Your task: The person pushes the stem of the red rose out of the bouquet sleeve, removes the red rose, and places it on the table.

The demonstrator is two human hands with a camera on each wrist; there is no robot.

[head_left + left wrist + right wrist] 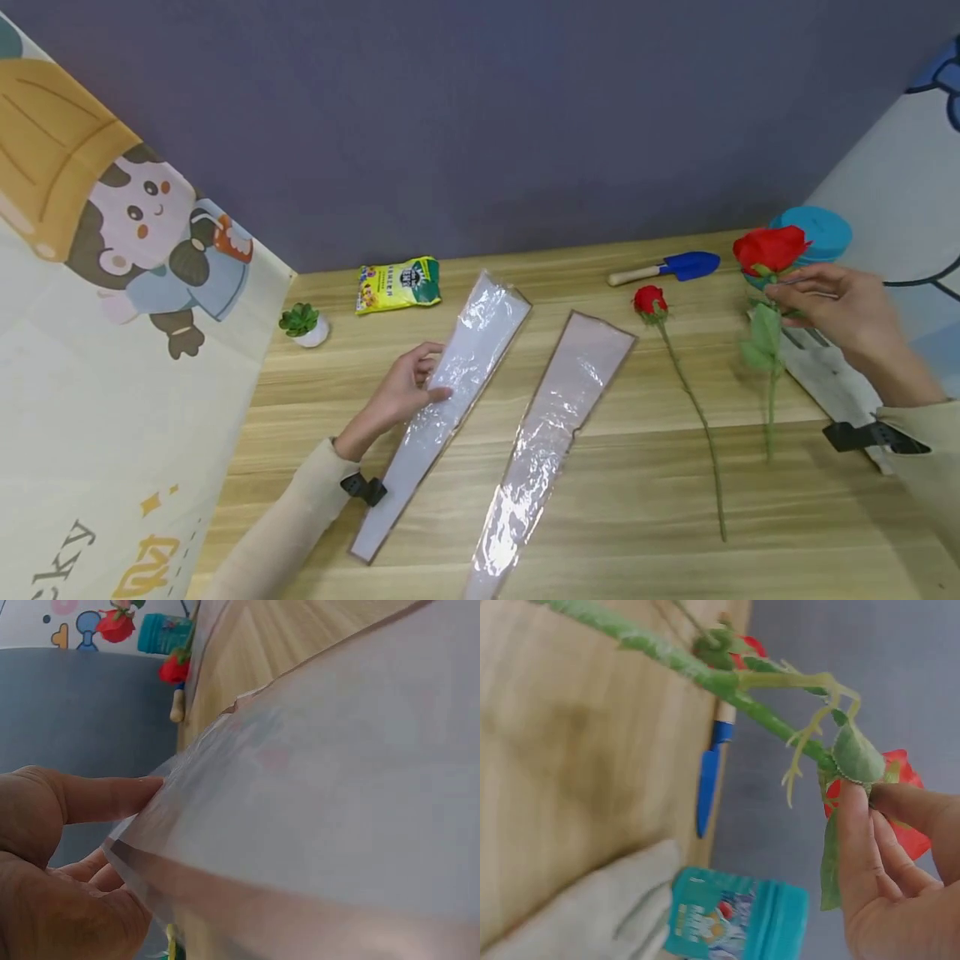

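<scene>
My left hand (pixel 405 387) holds the edge of a long tapered flower sleeve (pixel 480 342), white with a clear shiny film and dark border. In the left wrist view the thumb lies on the film of the sleeve (pixel 315 795), fingers behind its edge. To its right lies a second, pinkish sleeve (pixel 558 400). My right hand (pixel 847 312) pinches a red artificial rose (pixel 771 248) just under its bloom, and the stem hangs down. The right wrist view shows thumb and fingertips at the rose's leaf (pixel 859 756). Another red rose (pixel 649 302) lies on the table, stem towards me.
Along the back lie a yellow-green packet (pixel 397 285) and a blue trowel (pixel 690 265) with a wooden handle. A small potted succulent (pixel 303 323) stands at left. At right are a teal lidded tub (pixel 821 232) and a pale cloth glove (pixel 828 375). Walls border the table (pixel 645 517).
</scene>
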